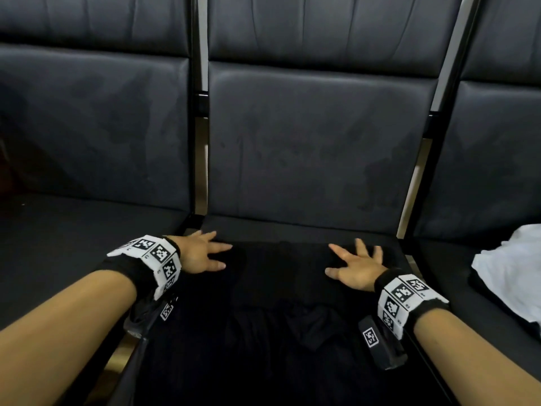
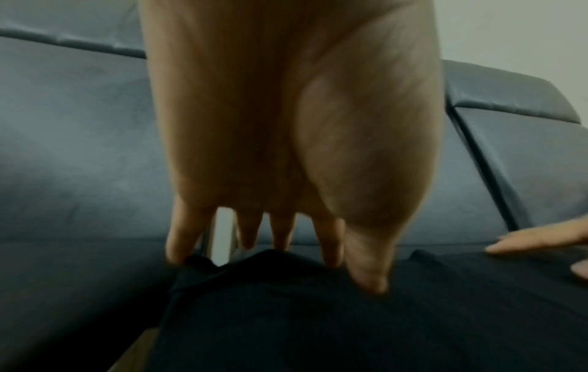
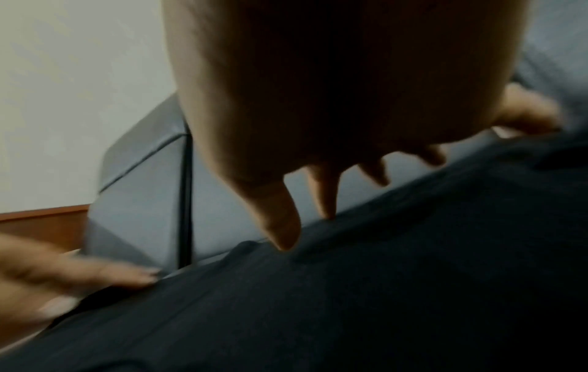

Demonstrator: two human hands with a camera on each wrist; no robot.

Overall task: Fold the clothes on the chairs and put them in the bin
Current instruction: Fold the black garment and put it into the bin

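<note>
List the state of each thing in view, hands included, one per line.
black garment: spread on the middle chair seat, not yet folded small.
white garment: crumpled on the right chair seat.
left hand: fingers spread, flat on the black garment.
right hand: fingers spread, flat on the black garment.

Row of dark padded chairs (image 1: 316,148): black garment (image 1: 278,332) spread on middle seat, white garment (image 1: 515,273) on right seat.
</note>
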